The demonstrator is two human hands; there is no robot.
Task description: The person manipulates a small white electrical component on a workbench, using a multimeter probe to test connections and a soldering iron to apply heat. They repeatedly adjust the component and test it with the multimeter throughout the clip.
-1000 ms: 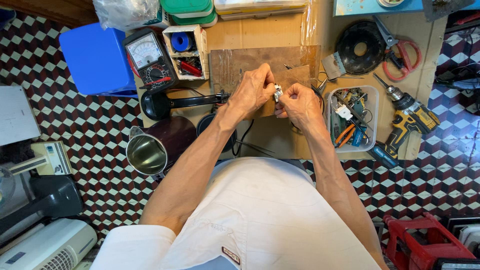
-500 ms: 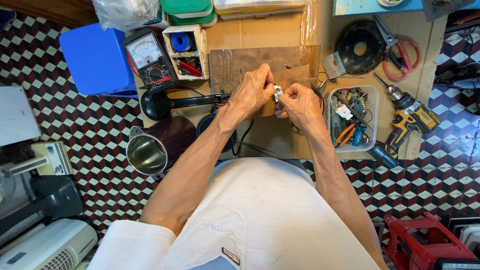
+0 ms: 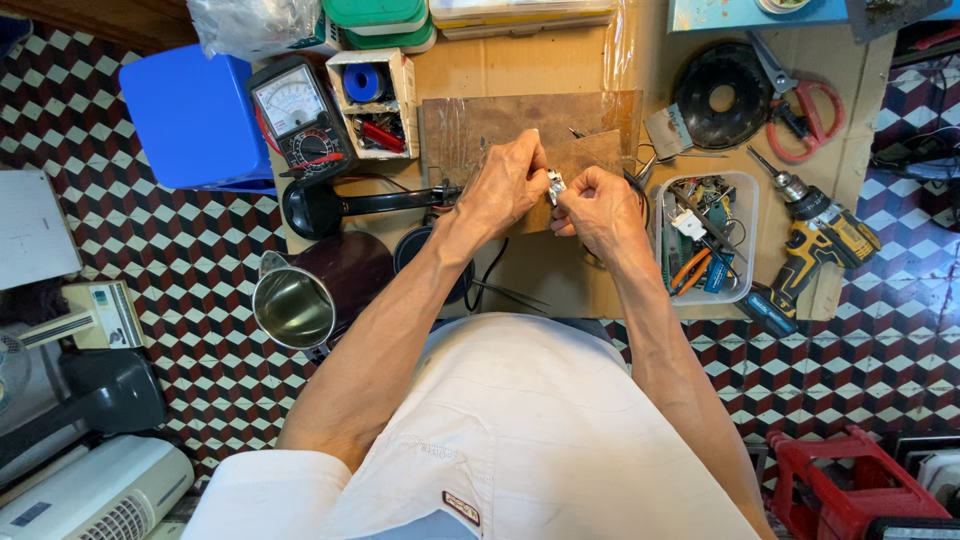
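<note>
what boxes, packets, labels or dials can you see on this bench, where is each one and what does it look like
Meter: back left, black case, white dial face.
Small carton: right of the meter, white, open, blue spool inside.
Plastic bag: back left edge, clear, crumpled.
Tub: right of the right hand, clear, rectangular, full of small parts.
Lidded boxes: back centre, green, stacked.

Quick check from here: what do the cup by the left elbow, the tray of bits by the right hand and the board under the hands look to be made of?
Cup: looks like polished metal, probably steel; its inside mirrors the light.
Tray: translucent whitish plastic, going by its cloudy walls and rounded corners.
Board: brown, matt and scuffed, likely wood or hardboard; cannot tell which.
The small part between the left hand and the right hand glints like metal.
</note>
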